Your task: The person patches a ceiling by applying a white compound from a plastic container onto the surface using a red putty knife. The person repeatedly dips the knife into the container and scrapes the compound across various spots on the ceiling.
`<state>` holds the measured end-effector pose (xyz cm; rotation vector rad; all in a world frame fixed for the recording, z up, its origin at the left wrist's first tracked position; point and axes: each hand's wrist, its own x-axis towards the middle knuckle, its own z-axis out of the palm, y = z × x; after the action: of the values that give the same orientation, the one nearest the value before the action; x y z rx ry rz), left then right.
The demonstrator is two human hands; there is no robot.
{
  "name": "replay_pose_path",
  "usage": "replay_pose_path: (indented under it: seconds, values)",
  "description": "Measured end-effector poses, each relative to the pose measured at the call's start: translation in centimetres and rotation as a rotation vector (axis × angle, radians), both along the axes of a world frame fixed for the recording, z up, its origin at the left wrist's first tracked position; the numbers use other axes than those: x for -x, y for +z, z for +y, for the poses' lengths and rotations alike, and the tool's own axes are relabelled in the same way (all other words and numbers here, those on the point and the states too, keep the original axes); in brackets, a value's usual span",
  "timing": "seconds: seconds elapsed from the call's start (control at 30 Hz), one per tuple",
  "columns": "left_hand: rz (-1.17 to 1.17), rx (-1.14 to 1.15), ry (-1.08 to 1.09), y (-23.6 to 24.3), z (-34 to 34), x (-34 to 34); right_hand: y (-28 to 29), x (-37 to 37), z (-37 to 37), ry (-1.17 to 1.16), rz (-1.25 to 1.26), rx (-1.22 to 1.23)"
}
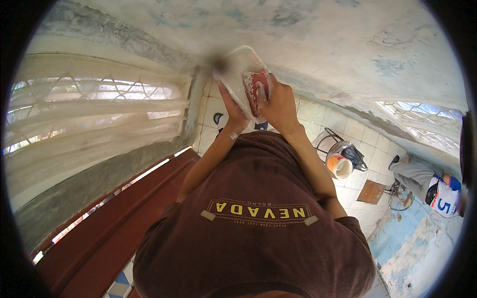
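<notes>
In front of my chest I hold a whitish, shallow plastic tub point(243, 60), tilted, its rim smeared with white paste. My left hand point(235, 111) grips the tub from its left side and underneath. Inside its near right part is a red putty spreader point(251, 92), flat and streaked with the same white paste. My right hand point(279, 103) is closed on the spreader, with fingers curled at its right edge. A dark smudge on the picture covers the tub's left corner.
A patchy plastered wall point(348, 54) rises ahead. On the left is a curtained window point(99, 107) above a dark red wooden panel point(124, 228). To the right stand a bucket point(339, 166) and a black bag point(354, 156); farther right, another person point(437, 191) is near the wall.
</notes>
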<state>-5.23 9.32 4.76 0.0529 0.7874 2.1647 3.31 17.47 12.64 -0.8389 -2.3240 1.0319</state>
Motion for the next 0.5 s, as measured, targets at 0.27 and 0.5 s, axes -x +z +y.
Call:
replay_pose_path:
  seconds: [0.27,0.5]
  values:
    - [-0.093,-0.020,0.057,-2.5,0.3,0.5,0.6,-0.2,-0.5,0.016,0.003,-0.020]
    - [-0.100,-0.094,0.019,-0.7,0.6,-0.4,1.6,-0.6,1.2,-0.069,-0.006,-0.047]
